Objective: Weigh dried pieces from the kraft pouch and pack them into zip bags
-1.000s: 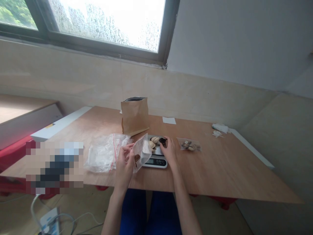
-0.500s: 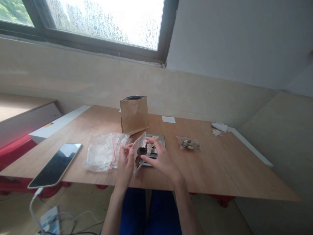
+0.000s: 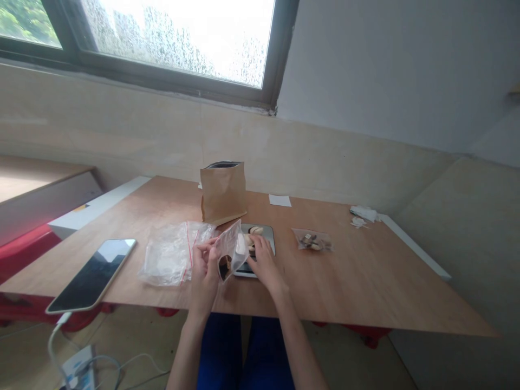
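A small clear plastic zip bag (image 3: 229, 244) is held upright in my left hand (image 3: 206, 268), fingers closed around its left side. Dark brown dried pieces (image 3: 225, 266) lie in the bottom of the bag. My right hand (image 3: 264, 265) is over the flat silver scale (image 3: 268, 232), its thumb and fingers apart around the pale slices (image 3: 255, 231) on the pan. The bag and my right hand cover much of the scale.
Behind the bag stands an open brown paper pouch (image 3: 223, 192). Clear plastic bags with red strips (image 3: 168, 254) and a phone on a cable (image 3: 93, 276) are at the left. Right of the scale lies a filled small bag (image 3: 312, 241). White paper (image 3: 280, 200) sits farther back.
My right hand has moved away from the bag's mouth to the slices on the scale. The dark piece it held is out of its fingers; dark pieces show in the bag.
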`<state>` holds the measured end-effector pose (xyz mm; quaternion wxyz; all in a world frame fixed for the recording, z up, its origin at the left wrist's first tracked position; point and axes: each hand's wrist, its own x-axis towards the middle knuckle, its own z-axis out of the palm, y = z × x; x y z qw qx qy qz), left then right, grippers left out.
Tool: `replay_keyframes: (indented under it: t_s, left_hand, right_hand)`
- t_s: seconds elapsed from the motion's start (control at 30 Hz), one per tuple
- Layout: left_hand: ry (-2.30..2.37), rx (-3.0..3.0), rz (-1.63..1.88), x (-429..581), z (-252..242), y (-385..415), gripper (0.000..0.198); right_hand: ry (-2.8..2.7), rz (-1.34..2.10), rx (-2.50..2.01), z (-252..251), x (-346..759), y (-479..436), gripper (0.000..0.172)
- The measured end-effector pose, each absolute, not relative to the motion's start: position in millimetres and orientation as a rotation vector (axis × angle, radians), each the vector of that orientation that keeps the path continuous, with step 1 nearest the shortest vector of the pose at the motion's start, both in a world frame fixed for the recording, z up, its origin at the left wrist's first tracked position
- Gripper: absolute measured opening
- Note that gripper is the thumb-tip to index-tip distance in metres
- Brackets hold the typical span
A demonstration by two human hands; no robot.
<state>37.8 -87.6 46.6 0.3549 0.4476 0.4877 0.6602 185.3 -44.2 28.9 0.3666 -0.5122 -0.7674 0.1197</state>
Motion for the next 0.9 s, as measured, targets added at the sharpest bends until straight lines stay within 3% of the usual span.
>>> replay_keyframes:
  t_s: [0.37,0.63,0.9]
  left_hand:
    - [1.328,1.126,1.636,36.6,48.8,-89.2,0.023]
    - [1.477,1.342,1.602,39.9,52.2,-87.5,0.021]
    - [1.382,1.397,1.557,46.6,48.6,-89.4,0.019]
  right_hand:
    - [-1.629,0.562,-1.33,34.0,181.3,-45.0,0.019]
    - [-1.367,0.869,-1.127,83.2,170.7,-64.1,0.027]
    - [-1.74,0.616,-1.344,91.0,150.1,-60.3,0.004]
